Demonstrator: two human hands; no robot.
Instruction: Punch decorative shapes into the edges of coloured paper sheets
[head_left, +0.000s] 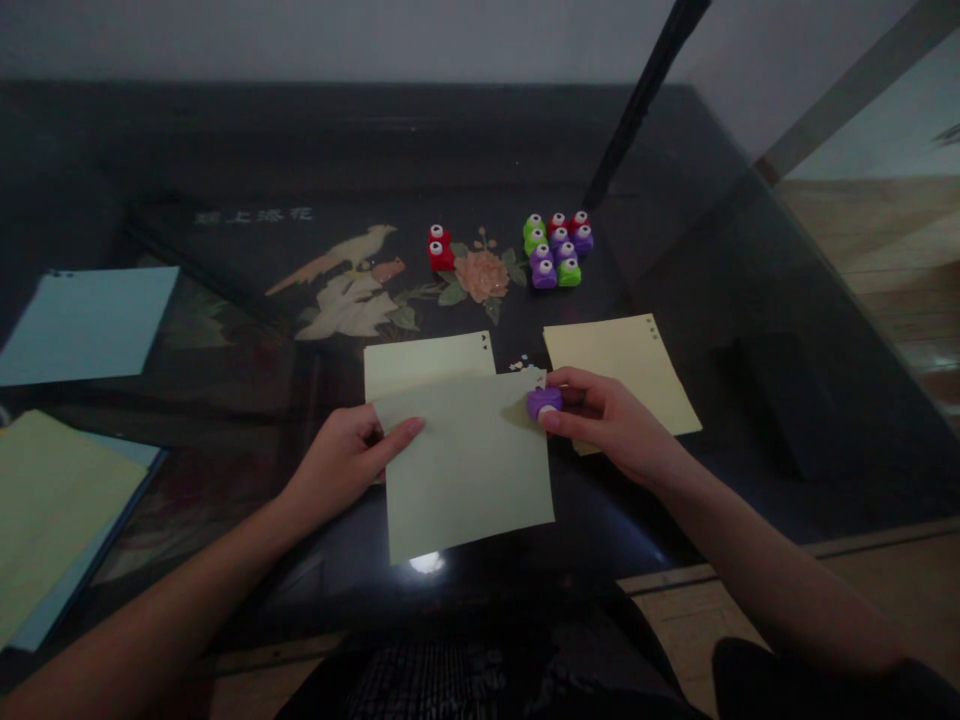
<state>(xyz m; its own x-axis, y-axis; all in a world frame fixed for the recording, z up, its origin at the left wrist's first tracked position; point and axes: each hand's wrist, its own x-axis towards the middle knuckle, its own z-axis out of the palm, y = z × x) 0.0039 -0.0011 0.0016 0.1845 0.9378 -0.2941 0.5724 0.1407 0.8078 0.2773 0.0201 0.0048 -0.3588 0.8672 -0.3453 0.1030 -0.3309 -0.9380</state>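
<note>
Holds in the left hand (361,450), by the left edge, a pale green square sheet of paper (469,465), resting the thumb on top and tucking most of the other fingers out of sight beneath
Grips in the right hand (615,420) a small rounded purple plastic punch with a white button (541,402), set at the sheet's upper right corner, curling the fingers around the far side and touching the button with the thumb; cannot tell whether pressed down
Spreads the green sheet between the hands, partly covering a pale cream sheet of paper (424,362) with two small dark holes in the corner toward the right hand
Shows tiny pale paper bits (517,365) just beyond the punch, and a pale yellow sheet of paper (634,360) reaching partly under the right hand, pierced by three holes near its far right corner
Has, beyond the gap between the hands, two red plastic punches (441,258), and farther to their right, beyond the right hand, a cluster of ten green, red and purple punches (556,255)
Includes, well left of the left hand, a light blue sheet of paper (94,325) and, nearer, yellow-green paper lying over blue (60,510)
Rests everything on a glossy black table (652,260), decorated beyond the hands with birds and a pink flower (482,276)
</note>
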